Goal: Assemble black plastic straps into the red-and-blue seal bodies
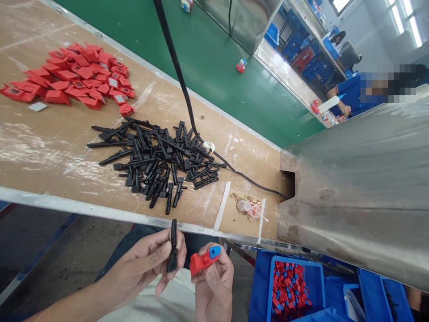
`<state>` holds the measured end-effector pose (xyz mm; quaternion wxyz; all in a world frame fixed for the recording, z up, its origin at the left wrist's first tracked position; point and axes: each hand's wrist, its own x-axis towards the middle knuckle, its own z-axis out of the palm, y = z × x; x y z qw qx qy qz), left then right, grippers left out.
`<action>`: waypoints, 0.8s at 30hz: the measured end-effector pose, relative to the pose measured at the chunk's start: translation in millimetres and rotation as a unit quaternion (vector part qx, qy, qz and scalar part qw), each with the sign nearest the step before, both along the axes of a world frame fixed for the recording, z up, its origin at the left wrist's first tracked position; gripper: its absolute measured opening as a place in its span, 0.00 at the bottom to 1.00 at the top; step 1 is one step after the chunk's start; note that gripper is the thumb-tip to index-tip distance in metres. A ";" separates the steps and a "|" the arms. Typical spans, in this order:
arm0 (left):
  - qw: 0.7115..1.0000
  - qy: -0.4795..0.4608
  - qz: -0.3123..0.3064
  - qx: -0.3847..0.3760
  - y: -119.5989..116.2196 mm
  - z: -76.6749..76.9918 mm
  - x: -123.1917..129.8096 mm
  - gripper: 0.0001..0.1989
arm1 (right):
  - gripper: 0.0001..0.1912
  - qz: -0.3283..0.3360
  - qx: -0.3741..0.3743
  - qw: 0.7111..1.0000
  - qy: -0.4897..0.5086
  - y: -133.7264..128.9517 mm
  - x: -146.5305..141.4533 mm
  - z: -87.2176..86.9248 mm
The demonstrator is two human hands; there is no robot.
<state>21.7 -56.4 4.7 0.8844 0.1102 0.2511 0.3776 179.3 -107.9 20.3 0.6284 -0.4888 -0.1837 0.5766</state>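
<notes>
We find the left hand (150, 257) clamped on a black part (173, 252) and the right hand (219, 277) on a red-and-blue piece (202, 262), a narrow gap between them, both beside the near bench edge (83, 209), the black pile (144, 143) inboard.

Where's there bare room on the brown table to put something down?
The brown table has a bare patch below the red pile and left of the black pile. A smaller one lies between the black pile and the longer white strip. It's crowded at both piles and around the little cups.
</notes>
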 end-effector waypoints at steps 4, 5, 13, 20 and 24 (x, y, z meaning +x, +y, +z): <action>0.999 0.035 -0.015 -0.020 2.9 8.6 -2.2 0.19 | 0.18 0.012 -0.011 0.999 0.030 2.1 4.8 1.7; 0.998 0.048 -0.018 -0.028 4.1 12.5 -3.0 0.19 | 0.18 0.016 -0.006 1.000 0.024 2.9 6.5 2.9; 0.992 0.110 0.014 0.056 6.5 17.5 -5.9 0.16 | 0.19 0.013 0.046 0.995 -0.091 1.0 8.0 1.7; 0.962 0.202 0.119 0.140 0.0 19.6 -0.8 0.12 | 0.16 -0.041 0.166 0.947 -0.272 -7.1 5.7 -16.4; 0.933 0.260 0.172 0.181 -5.9 24.2 3.2 0.08 | 0.14 -0.019 0.150 0.957 -0.249 -6.7 2.5 -17.0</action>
